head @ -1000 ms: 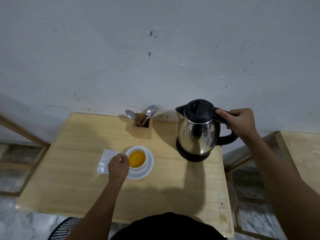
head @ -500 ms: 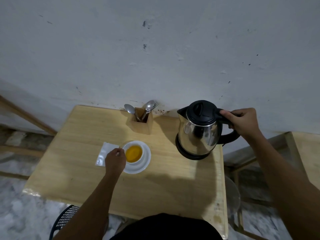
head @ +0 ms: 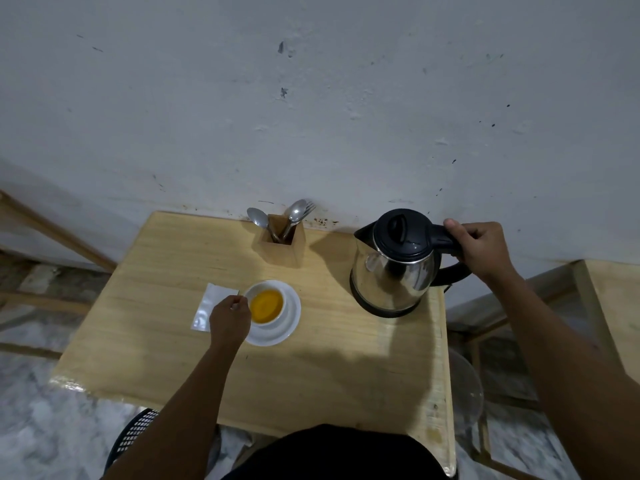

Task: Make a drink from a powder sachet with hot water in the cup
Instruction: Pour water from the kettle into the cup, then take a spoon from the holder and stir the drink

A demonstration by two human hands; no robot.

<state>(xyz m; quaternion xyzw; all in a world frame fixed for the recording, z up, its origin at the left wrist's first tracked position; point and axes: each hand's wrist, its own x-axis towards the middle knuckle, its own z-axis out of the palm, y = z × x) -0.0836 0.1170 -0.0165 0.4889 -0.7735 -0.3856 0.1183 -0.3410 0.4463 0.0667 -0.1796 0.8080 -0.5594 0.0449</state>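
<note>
A white cup (head: pixel 266 303) of orange drink stands on a white saucer (head: pixel 289 322) in the middle of the wooden table (head: pixel 311 375). My left hand (head: pixel 229 318) is at the cup's left rim, fingers pinched on a thin silvery spoon handle (head: pixel 237 304); the spoon's bowl is hidden. The white sachet (head: pixel 209 304) lies flat, left of the saucer and partly under my hand. At the right, the steel kettle (head: pixel 394 271) with a black lid stands upright on its base. My right hand (head: pixel 483 249) is closed around its black handle.
A wooden holder (head: pixel 282 242) with spoons and a fork stands at the back of the table against the wall. Another wooden table (head: pixel 616 306) is at the far right. A black mesh basket (head: pixel 135 434) sits on the floor below the front edge.
The view has shifted a little. Both hands keep their holds and the kettle stays on the table.
</note>
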